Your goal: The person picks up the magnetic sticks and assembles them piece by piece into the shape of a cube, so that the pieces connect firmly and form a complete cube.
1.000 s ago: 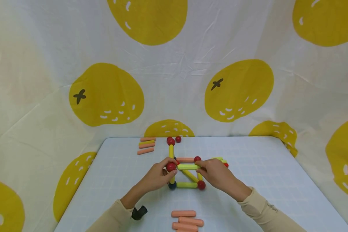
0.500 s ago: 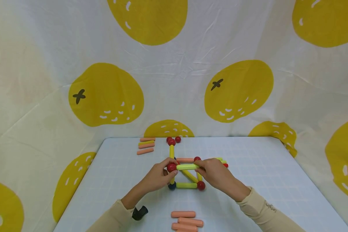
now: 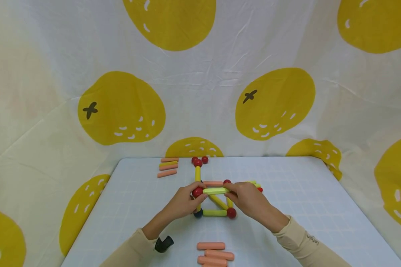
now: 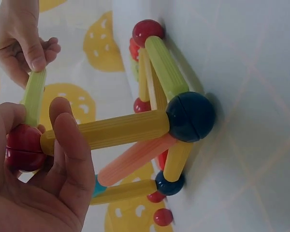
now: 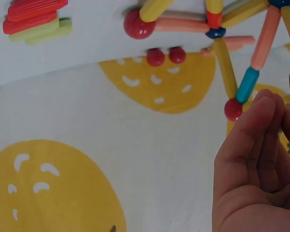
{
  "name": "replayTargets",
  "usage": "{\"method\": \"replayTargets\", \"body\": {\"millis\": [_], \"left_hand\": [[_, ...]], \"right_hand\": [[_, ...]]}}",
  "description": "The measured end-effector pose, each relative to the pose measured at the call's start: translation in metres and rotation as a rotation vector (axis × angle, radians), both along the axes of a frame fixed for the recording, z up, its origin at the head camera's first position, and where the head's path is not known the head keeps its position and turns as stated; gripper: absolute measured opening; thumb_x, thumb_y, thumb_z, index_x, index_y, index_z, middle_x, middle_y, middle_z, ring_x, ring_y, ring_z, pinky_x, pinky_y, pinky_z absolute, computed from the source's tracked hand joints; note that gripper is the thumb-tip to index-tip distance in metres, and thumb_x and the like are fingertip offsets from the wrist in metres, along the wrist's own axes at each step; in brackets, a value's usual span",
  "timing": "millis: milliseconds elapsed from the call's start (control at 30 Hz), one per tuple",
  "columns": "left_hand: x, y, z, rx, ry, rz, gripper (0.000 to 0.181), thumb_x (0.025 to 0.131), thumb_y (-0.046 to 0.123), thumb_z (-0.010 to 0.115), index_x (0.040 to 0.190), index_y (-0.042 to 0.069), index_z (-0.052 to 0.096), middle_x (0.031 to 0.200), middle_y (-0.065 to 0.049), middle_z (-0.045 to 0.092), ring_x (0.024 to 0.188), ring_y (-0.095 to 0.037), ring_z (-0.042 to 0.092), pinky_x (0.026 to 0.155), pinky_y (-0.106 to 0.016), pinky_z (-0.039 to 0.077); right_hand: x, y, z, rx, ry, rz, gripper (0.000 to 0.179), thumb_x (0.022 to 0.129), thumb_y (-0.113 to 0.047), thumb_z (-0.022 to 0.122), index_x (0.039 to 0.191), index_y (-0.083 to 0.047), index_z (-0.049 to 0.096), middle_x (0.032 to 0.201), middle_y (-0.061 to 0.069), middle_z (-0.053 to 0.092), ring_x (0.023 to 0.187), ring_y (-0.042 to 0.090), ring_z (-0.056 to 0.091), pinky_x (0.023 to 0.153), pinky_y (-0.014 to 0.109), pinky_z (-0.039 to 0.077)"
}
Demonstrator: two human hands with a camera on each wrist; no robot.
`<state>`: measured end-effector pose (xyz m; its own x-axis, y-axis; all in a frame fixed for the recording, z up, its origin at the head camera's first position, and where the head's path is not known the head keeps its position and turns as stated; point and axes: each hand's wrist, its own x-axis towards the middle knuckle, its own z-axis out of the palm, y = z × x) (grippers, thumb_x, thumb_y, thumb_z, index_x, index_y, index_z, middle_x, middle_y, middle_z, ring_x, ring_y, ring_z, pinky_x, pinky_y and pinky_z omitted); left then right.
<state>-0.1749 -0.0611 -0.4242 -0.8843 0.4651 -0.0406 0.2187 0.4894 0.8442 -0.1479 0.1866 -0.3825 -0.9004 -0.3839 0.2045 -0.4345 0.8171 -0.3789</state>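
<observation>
My left hand (image 3: 182,203) grips a red ball (image 4: 25,147) on top of an upright yellow rod (image 4: 121,129). That rod stands on a dark blue ball (image 4: 191,116) at the near left corner of a magnetic stick-and-ball frame. In my right hand (image 3: 252,199), thumb and fingers pinch one end of a light green rod (image 3: 215,191). The rod's other end meets the red ball by the left fingertips. Behind, a second yellow upright (image 3: 198,173) carries another red ball (image 3: 198,163). A peach and teal diagonal (image 5: 258,58) runs within the frame, partly hidden by my hands.
Several peach rods (image 3: 211,246) lie in front of the frame. At the back left are peach and yellow rods (image 3: 167,173), with loose red balls (image 3: 205,160) beside them. Green and red pieces (image 5: 41,14) lie right of the frame, behind my right hand in the head view.
The light green rod has shifted slightly left against the red ball, and its right end is a little higher. My left thumb has edged toward the rod. The frame stands as before.
</observation>
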Motion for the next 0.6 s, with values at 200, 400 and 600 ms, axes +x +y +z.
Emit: {"method": "replayTargets", "body": {"millis": [200, 400, 600], "left_hand": [[0.001, 0.001, -0.002, 0.034, -0.053, 0.02, 0.026, 0.1, 0.036, 0.066, 0.123, 0.025, 0.059, 0.088, -0.01, 0.065, 0.059, -0.016, 0.06, 0.056, -0.025, 0.053], [0.001, 0.002, -0.002, 0.055, -0.076, 0.022, 0.026, 0.1, 0.034, 0.066, 0.124, 0.026, 0.058, 0.089, -0.009, 0.064, 0.06, -0.018, 0.061, 0.057, -0.025, 0.053], [0.002, 0.001, -0.001, 0.063, -0.077, 0.019, 0.028, 0.1, 0.035, 0.066, 0.125, 0.024, 0.059, 0.091, -0.013, 0.065, 0.06, -0.016, 0.061, 0.057, -0.024, 0.053]], "right_hand": [[0.0, 0.004, 0.0, -0.032, -0.032, 0.02, 0.026, 0.089, -0.015, 0.079, 0.113, -0.008, 0.074, 0.082, -0.005, 0.071, 0.061, 0.002, 0.051, 0.057, 0.016, 0.046], [-0.009, 0.017, 0.004, 0.007, -0.16, -0.034, 0.035, 0.09, -0.012, 0.077, 0.124, -0.011, 0.069, 0.078, -0.008, 0.067, 0.065, 0.005, 0.055, 0.06, 0.021, 0.048], [-0.039, 0.038, -0.004, -0.038, -0.232, -0.027, 0.046, 0.095, -0.02, 0.073, 0.138, -0.01, 0.059, 0.087, -0.003, 0.071, 0.068, 0.007, 0.059, 0.062, 0.026, 0.05]]}}
